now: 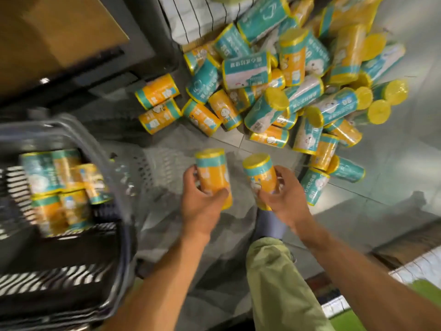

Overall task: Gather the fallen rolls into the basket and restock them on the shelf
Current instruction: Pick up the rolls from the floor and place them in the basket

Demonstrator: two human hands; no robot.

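Observation:
My left hand (202, 201) grips an orange and teal roll (213, 174) held upright over the floor. Just to its right, my right hand (285, 199) grips a second roll (260, 174) of the same kind, its yellow end turned towards me. A large pile of fallen rolls (281, 77), orange, teal and yellow, lies on the grey floor beyond both hands. The dark slatted basket (71, 278) sits at the lower left, blurred. Several rolls (62, 187) lie inside it.
A dark shelf unit with a brown board (59, 32) stands at the upper left. A white wire rack (198, 17) is at the top middle. My knee in green trousers (274, 271) is below the hands. A pale perforated crate wall (152, 166) lies between basket and hands.

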